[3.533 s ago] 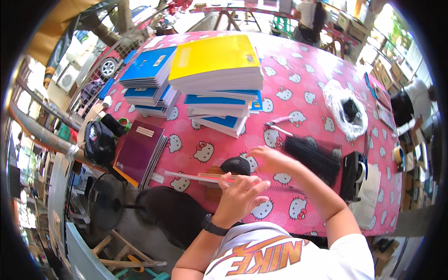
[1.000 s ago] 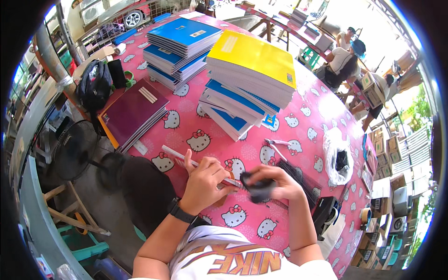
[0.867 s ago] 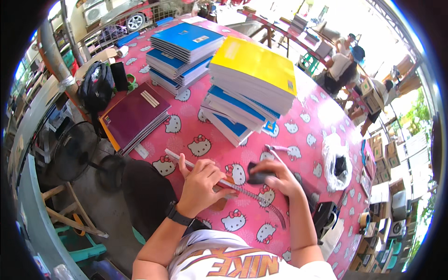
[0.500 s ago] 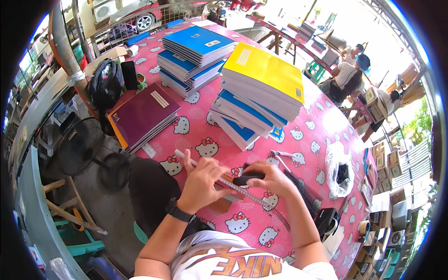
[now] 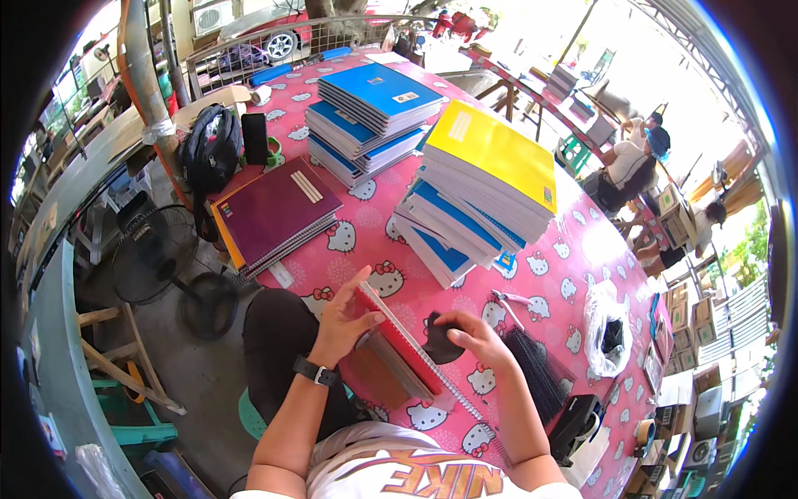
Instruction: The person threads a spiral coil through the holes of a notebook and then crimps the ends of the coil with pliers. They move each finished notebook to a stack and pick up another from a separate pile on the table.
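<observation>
My left hand (image 5: 347,320), with a black watch on its wrist, grips the upper end of a red notebook (image 5: 402,348) tilted on its edge. Along the notebook's edge runs a spiral wire (image 5: 461,401), which trails past the lower end toward my right forearm. Curled fingers of my right hand (image 5: 472,334) hold a dark, rounded piece (image 5: 440,343) beside the wire; its exact kind is unclear. Under the notebook, close to my lap, is a brown block (image 5: 381,371), partly hidden.
Beyond my hands stand a yellow-topped notebook stack (image 5: 499,158), a blue notebook stack (image 5: 378,91) and a maroon notebook pile (image 5: 278,208). To the right lie pliers (image 5: 515,306), black spiral coils (image 5: 536,366) and a plastic bag (image 5: 607,328). A fan (image 5: 158,258) stands left.
My left hand has moved up to the notebook's upper end, and more of the red cover shows. The right hand keeps the dark piece, slightly lower. The view has shifted a little.
</observation>
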